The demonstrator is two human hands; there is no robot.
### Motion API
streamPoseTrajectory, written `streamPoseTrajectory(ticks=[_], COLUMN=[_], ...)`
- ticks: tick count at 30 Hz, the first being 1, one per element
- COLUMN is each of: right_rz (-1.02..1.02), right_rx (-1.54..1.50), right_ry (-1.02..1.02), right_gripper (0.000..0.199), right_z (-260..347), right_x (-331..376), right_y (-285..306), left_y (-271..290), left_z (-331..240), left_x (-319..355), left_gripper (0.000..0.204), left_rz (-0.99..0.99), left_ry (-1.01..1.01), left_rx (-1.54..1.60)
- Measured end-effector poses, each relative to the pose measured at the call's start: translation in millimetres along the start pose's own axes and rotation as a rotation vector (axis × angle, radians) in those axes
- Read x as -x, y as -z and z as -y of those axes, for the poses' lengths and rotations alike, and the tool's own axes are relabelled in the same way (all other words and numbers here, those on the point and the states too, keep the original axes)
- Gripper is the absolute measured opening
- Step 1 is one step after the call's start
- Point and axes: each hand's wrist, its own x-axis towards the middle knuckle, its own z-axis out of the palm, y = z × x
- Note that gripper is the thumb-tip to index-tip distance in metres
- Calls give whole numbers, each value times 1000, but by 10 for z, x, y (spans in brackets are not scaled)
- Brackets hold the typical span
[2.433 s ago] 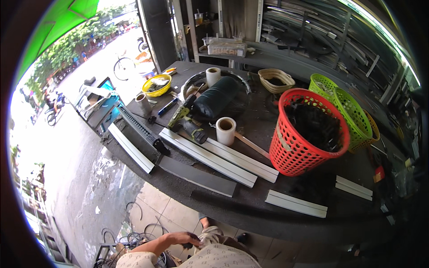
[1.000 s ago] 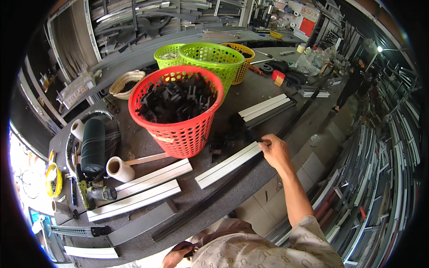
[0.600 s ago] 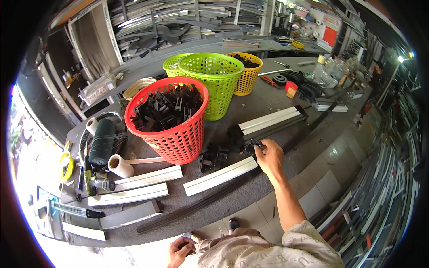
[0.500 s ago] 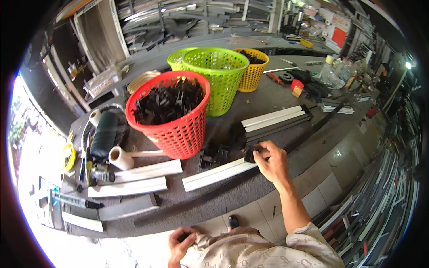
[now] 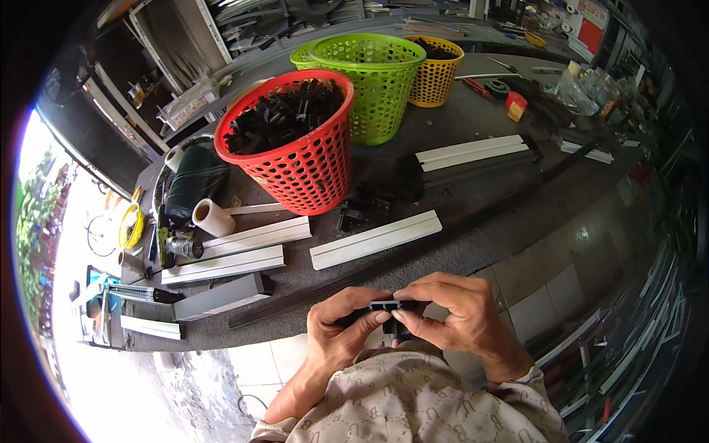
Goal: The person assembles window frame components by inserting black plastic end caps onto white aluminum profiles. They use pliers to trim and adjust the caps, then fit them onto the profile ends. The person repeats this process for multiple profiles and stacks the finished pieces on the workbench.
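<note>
Close in front of my body, a small black plastic piece (image 5: 385, 305) is pinched between both hands. My left hand (image 5: 343, 325) is closed on its left side, thumb and forefinger meeting at it. From the right, my right hand (image 5: 461, 310) grips the same piece with thumb and fingertips. A dark part of it hangs below the fingers; its full shape is hidden. On the table beyond lies a white profile strip (image 5: 377, 239), touched by neither hand. Several loose black pieces (image 5: 369, 207) lie behind that strip, beside the red basket (image 5: 299, 177) heaped with similar black pieces.
Green baskets (image 5: 377, 103) and a yellow basket (image 5: 433, 81) stand behind the red one. White profiles (image 5: 229, 264), a film roll (image 5: 213, 217) and a cordless tool (image 5: 173, 247) lie at left. Another white profile (image 5: 473, 153) lies farther right. Long strips (image 5: 635, 354) fill the floor at right.
My right hand has drawn back from the white strip with the black piece. My left hand has come up from my lap and now grips it too. The view has shifted.
</note>
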Motion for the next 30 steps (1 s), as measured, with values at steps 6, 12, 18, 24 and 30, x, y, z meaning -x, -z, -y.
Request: streamPoseTrajectory(ticks=[6,12,18,24,30], right_rz=[-66,-67,-186,-201,-245], right_rx=[-26,-24,-3,-181,-207], right_ry=[47,8,-207,-366,-518], right_gripper=[26,25,19,15,15], right_z=[74,27,-253,-331,-462], right_x=[1,-18,54,296,648], right_y=[-45,-162,-295,-383,-304], left_y=[55,141,565,694,744], left_z=[-30,-7,313,930,1330], left_x=[49,56,-316,-877,-1047], left_gripper=[29,30,46,64,65], left_rz=[8,-42,-157,-208,-206], left_ry=[-30,-18,-89,-90,-194], left_rx=[68,5,-577,-770,-999])
